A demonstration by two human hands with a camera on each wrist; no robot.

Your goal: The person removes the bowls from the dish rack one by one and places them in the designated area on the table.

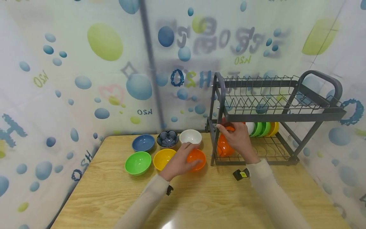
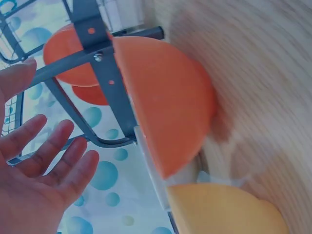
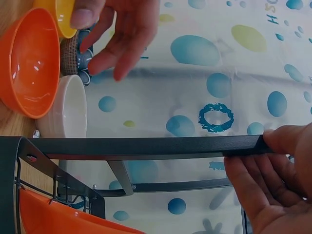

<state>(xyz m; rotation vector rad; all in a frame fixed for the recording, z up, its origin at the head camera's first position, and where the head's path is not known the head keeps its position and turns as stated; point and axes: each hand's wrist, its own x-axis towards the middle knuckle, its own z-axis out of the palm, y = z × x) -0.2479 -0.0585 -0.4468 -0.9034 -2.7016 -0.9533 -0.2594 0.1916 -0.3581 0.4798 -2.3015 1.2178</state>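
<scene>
My left hand [image 1: 180, 160] hovers over the orange bowl [image 1: 199, 158] on the table, fingers spread and holding nothing. In the left wrist view its palm and loose fingers [image 2: 68, 158] are apart from that bowl's wall [image 2: 165, 97]. With thumb and fingers, my right hand [image 3: 278, 180] pinches a dark metal bar [image 3: 146, 147] of the two-tier dish rack [image 1: 280, 118], at its left end. Behind that hand, an orange dish [image 1: 224, 147] stands on edge in the lower tier, partly hidden.
Around the orange bowl sit a yellow bowl [image 1: 163, 159], a green bowl [image 1: 138, 163], a blue bowl [image 1: 143, 143], a dark flower-patterned bowl [image 1: 167, 140] and a white bowl [image 1: 191, 136]. Green dishes [image 1: 261, 128] and a yellow dish [image 1: 273, 128] stand in the lower tier.
</scene>
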